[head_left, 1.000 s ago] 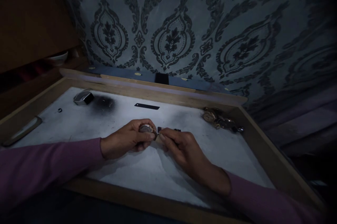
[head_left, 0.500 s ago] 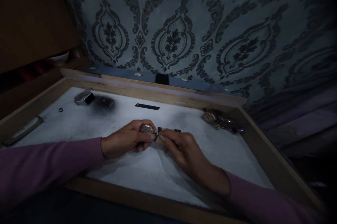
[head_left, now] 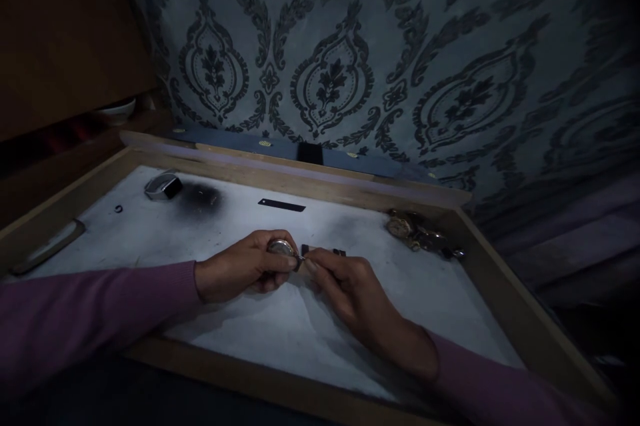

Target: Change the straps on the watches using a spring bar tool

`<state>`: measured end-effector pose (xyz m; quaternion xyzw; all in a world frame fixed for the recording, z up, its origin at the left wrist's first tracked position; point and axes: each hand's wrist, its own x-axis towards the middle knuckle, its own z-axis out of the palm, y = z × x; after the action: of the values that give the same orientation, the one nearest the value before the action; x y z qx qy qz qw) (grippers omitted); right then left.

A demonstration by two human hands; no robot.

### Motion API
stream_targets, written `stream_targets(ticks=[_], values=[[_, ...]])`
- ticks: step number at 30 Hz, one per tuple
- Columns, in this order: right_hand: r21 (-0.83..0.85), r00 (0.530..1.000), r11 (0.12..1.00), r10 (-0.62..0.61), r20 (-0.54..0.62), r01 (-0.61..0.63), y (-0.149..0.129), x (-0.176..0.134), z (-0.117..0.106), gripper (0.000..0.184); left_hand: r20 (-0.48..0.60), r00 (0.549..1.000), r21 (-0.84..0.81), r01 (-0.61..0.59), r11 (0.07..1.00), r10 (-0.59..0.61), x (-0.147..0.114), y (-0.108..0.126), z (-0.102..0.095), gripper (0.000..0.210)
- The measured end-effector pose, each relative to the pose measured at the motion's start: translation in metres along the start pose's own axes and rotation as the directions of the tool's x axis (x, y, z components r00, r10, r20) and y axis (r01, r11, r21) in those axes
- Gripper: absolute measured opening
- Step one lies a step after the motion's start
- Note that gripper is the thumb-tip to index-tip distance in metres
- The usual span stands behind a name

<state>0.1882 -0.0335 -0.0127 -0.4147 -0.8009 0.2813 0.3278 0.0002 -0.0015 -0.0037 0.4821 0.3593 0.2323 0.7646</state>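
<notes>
My left hand (head_left: 245,265) is closed around a round, silver-rimmed watch (head_left: 281,247), its thumb lying over the lower edge. Close against the watch's right side, my right hand (head_left: 345,279) pinches with thumb and forefinger. A small thin piece shows at those fingertips, too small to name. Behind the right fingers lies a small block with dark ends (head_left: 339,253), partly hidden by the hand. Both hands are held above the white surface (head_left: 235,326) of a wooden-rimmed tray.
A square-faced wristwatch (head_left: 164,186) sits at the back left, beside a dark smudge. A black blade-shaped strip (head_left: 281,205) lies at the back middle. Several watches (head_left: 420,233) are heaped at the right. A curved strip (head_left: 55,249) rests at the left. The wooden rim (head_left: 300,183) borders the wall.
The whole view has shifted slightly, with things sitting a little further right and lower. Both hands keep nearly the same hold at the watch.
</notes>
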Motion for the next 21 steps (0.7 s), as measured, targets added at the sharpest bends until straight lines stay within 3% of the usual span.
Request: stream_targets(ticks=[21], values=[[-0.009,1.000,1.000,0.009,0.014,-0.009,0.0000,0.0000,-0.0008,0.028,0.022,0.999,-0.016,0.040,0.999,-0.039,-0.0004,0.0018,-0.0011,0.016]])
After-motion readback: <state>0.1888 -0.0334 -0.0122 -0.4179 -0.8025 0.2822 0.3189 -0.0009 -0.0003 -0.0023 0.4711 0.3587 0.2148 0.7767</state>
